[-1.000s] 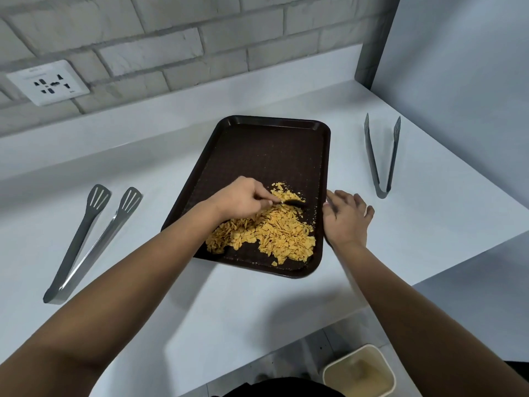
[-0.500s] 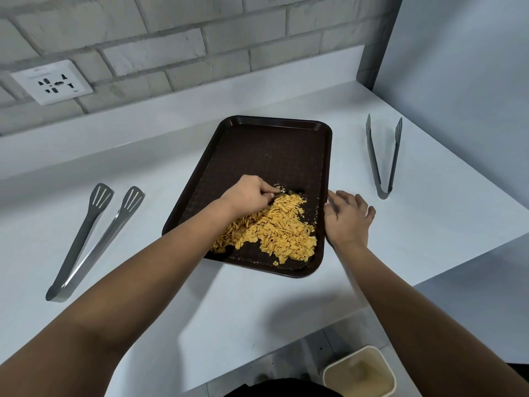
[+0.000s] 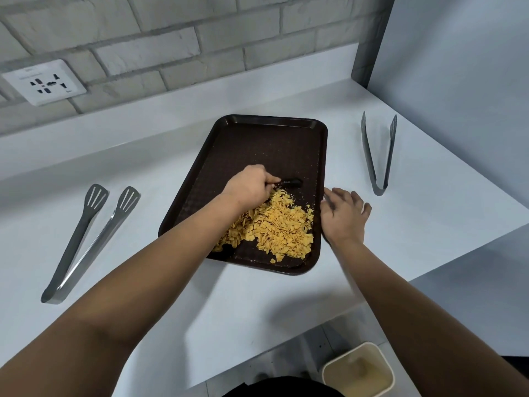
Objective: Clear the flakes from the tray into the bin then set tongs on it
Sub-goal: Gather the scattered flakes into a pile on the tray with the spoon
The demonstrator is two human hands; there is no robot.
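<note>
A dark brown tray (image 3: 266,144) lies on the white counter. A heap of yellow flakes (image 3: 274,224) covers its near right part. My left hand (image 3: 252,186) is closed around a small black tool (image 3: 292,182) whose end lies on the tray just beyond the heap. Against the tray's right rim rests my right hand (image 3: 343,216), fingers spread, holding nothing. Slotted steel tongs (image 3: 86,239) lie on the counter to the left. Narrower grey tongs (image 3: 378,156) lie to the right. A cream bin (image 3: 359,371) stands on the floor below the counter's front edge.
A brick wall with a white power socket (image 3: 43,81) runs behind the counter. A grey wall (image 3: 458,67) closes off the right side. The counter's front edge cuts diagonally near the bin.
My left hand has swept the black tool through the flakes, pulling the far scattered ones into the heap, then moved the tool back beyond it. My right hand stays at the rim.
</note>
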